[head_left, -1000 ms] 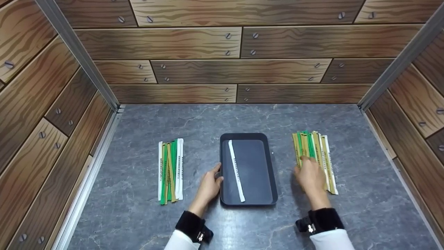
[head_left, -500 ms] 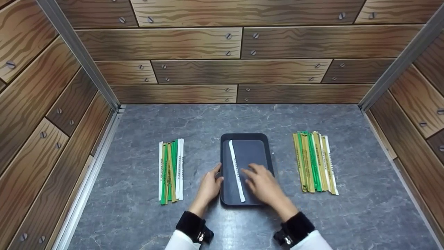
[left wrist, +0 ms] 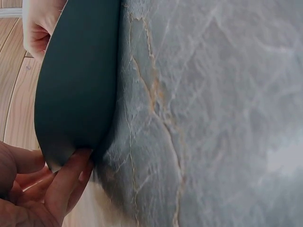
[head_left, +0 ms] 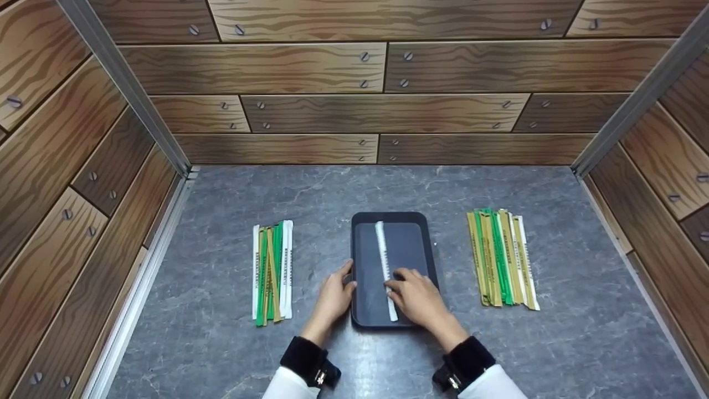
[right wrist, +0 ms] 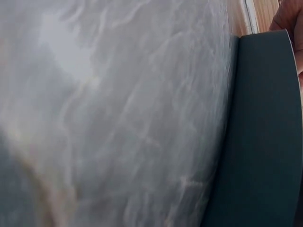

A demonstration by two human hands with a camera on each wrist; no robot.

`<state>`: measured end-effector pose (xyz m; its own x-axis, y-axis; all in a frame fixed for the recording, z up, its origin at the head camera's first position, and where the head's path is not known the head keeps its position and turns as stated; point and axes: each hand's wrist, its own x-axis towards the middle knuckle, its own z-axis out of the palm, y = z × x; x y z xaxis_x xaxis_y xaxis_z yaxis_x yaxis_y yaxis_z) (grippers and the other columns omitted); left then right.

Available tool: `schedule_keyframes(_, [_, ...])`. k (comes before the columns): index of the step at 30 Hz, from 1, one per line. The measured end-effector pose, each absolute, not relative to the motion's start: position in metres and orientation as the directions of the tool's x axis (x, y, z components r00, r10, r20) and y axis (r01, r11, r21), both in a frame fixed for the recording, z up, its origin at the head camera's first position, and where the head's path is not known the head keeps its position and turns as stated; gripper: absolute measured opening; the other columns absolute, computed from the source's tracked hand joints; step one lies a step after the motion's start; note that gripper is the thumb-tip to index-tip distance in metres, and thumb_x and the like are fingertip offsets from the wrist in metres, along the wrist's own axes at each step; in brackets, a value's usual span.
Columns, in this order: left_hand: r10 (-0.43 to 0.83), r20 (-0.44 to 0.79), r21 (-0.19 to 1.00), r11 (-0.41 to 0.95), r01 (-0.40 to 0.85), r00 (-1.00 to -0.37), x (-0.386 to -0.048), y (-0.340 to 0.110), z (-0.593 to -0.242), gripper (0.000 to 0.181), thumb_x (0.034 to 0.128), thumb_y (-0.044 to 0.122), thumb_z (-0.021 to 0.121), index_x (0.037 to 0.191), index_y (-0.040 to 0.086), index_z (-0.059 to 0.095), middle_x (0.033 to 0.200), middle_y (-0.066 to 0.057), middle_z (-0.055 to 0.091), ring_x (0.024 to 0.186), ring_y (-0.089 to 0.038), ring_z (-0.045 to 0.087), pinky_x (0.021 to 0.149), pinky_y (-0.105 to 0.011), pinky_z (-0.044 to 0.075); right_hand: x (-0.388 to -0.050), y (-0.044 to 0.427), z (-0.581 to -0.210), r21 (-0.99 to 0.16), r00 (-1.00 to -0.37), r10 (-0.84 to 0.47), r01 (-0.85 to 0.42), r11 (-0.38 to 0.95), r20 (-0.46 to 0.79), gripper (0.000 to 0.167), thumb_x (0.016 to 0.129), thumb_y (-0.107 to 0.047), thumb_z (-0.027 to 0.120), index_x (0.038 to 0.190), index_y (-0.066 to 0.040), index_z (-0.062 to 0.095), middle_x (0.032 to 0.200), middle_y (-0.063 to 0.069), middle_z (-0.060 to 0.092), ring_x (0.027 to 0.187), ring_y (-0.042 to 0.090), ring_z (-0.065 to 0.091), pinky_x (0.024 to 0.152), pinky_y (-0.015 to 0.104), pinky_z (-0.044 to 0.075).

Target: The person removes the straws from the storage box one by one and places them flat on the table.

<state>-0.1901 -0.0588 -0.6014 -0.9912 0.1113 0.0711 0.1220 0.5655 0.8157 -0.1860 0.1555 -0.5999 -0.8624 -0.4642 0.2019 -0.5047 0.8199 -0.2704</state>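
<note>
A dark grey rectangular tray (head_left: 360,320) lies on the table in the head view. My left hand (head_left: 333,297) holds its left side; in the left wrist view, thumb and fingers (left wrist: 71,182) pinch the dark wall near a corner. A slim white wrapped straw (head_left: 382,244) with small black print lies lengthwise inside the tray. Over the tray's lower right part, my right hand (head_left: 419,297) pinches this straw below its middle, covering little of it. The right wrist view is filled by the tabletop and the tray's outer wall (right wrist: 265,127); the pinch is hidden there.
Left of the tray lies a bundle of green, gold and white wrapped straws (head_left: 272,271). A wider bundle of similar straws (head_left: 501,257) lies to the right. Wood-patterned walls (head_left: 310,113) enclose the grey marbled tabletop (head_left: 321,191) at the back and sides.
My right hand has come from the right bundle into the tray and taken hold of the white straw, which has shifted slightly right. My left hand has stayed at the tray's side.
</note>
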Motion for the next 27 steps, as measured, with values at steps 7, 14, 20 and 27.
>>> schedule_keyframes(7, [0.11,0.042,0.832,0.547,0.096,-0.993,-0.1897,-0.0583,-0.6027,0.053,0.0906,-0.001,0.065,0.141,-0.003,0.049,0.13,-0.025,0.058,0.102,-0.029,0.064,0.09,-0.044,0.051,-0.1865,0.1587,-0.6013,-0.233,-0.898,-0.35,-0.413,0.88,0.268,0.005,0.081,-0.009,0.078,0.083,-0.013,0.08,0.09,0.004,0.066,0.078,0.025,0.066,0.063,0.042,0.055])
schedule_keyframes(14, [0.104,0.056,0.831,0.547,0.104,-0.993,-0.1899,-0.0578,-0.6015,0.053,0.0901,-0.002,0.065,0.141,-0.004,0.049,0.13,-0.025,0.057,0.108,-0.03,0.061,0.093,-0.044,0.05,-0.1852,0.1545,-0.6007,-0.296,-0.939,-0.233,-0.305,0.905,0.254,0.013,0.075,0.001,0.074,0.084,-0.009,0.077,0.083,0.008,0.065,0.068,0.033,0.065,0.055,0.047,0.054])
schedule_keyframes(20, [0.103,0.056,0.83,0.549,0.104,-0.993,-0.1903,-0.0579,-0.6011,0.053,0.09,-0.001,0.065,0.141,-0.003,0.05,0.131,-0.025,0.056,0.116,-0.035,0.058,0.099,-0.046,0.046,-0.1862,0.1537,-0.5997,-0.368,-0.95,-0.216,-0.289,0.884,0.225,0.032,0.068,0.006,0.076,0.098,-0.004,0.071,0.081,0.012,0.063,0.066,0.035,0.064,0.053,0.047,0.053])
schedule_keyframes(27, [0.099,0.054,0.826,0.555,0.1,-0.994,-0.1901,-0.0582,-0.6017,0.053,0.0899,-0.001,0.065,0.141,-0.002,0.05,0.133,-0.024,0.055,0.12,-0.037,0.055,0.101,-0.047,0.043,-0.1881,0.1568,-0.5964,-0.417,-0.953,-0.221,-0.291,0.861,0.207,0.032,0.067,0.003,0.076,0.097,-0.005,0.069,0.076,0.008,0.063,0.065,0.032,0.063,0.054,0.045,0.052])
